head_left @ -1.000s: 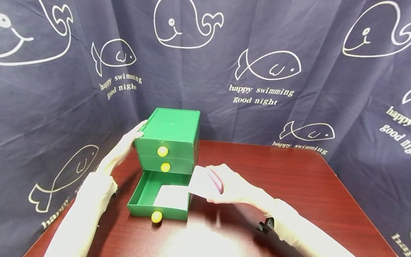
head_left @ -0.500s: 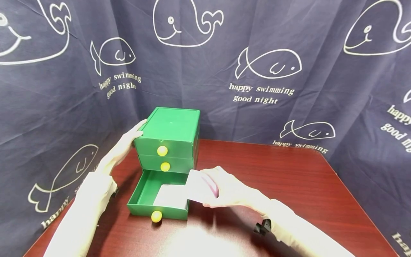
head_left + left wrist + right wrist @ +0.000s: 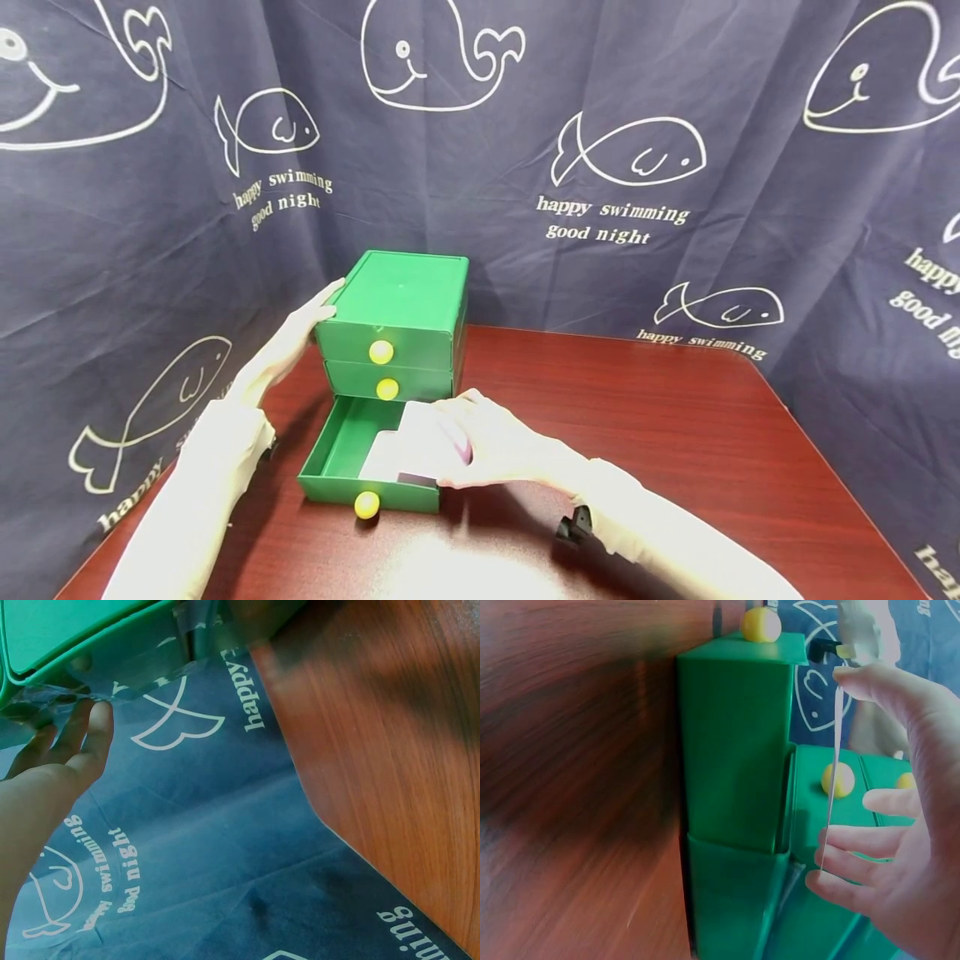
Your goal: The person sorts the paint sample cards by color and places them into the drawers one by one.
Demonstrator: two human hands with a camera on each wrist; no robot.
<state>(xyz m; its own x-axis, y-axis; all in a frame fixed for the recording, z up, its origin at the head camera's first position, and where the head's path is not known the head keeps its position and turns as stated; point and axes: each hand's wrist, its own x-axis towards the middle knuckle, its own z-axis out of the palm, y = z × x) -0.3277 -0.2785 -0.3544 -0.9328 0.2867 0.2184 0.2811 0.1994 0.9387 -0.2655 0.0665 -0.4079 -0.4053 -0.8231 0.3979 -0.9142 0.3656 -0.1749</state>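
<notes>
A green cabinet (image 3: 401,287) of three drawers with round yellow knobs stands on the table. Its bottom drawer (image 3: 405,497) is pulled out, and a white sheet (image 3: 377,460) lies flat inside. My right hand (image 3: 498,442) grips a thin white card (image 3: 429,429) with a pinkish edge over the drawer's right side. Edge-on in the right wrist view, the card (image 3: 834,765) sits between thumb and fingertips. My left hand (image 3: 296,329) rests against the cabinet's upper left side; in the left wrist view its fingers (image 3: 97,731) look fairly straight against that wall.
The reddish-brown wooden table (image 3: 615,408) extends to the right of the cabinet. A dark blue curtain (image 3: 487,183) with white whale and fish drawings hangs behind and at both sides. Black wrist cameras, such as the right one (image 3: 576,525), sit at the cuffs.
My right hand has moved left with the white card, from beside the drawer to over it, so the card now covers part of the sheet inside. The left hand stays put.
</notes>
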